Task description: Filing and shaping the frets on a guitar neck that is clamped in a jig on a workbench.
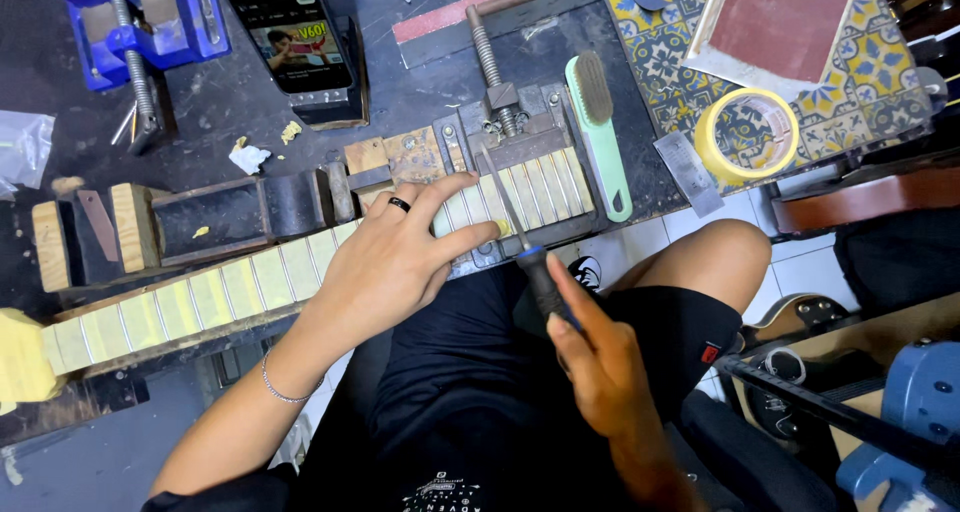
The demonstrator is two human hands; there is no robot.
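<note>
Pale-yellow taped neck (200, 302), mint-green brush (600, 132), blue vise (150, 17), yellow tape roll (745, 137), seemingly black-and-blue file handle (540, 277).

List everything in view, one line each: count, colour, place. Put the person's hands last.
guitar neck: one, pale taped fretboard, clamped across the bench from left to centre
file: one, metal blade with dark handle, tip on the frets
brush: one, mint green, right of the clamp
screw clamp: one, grey metal, top centre
blue vise: one, blue, top left
phone: one, black, screen lit, top centre-left
tape roll: one, yellow, on the patterned tile at right
sanding block: one, red-brown, top right
left hand: one, black ring, fingers spread on the fretboard
right hand: one, gripping the file handle
</note>
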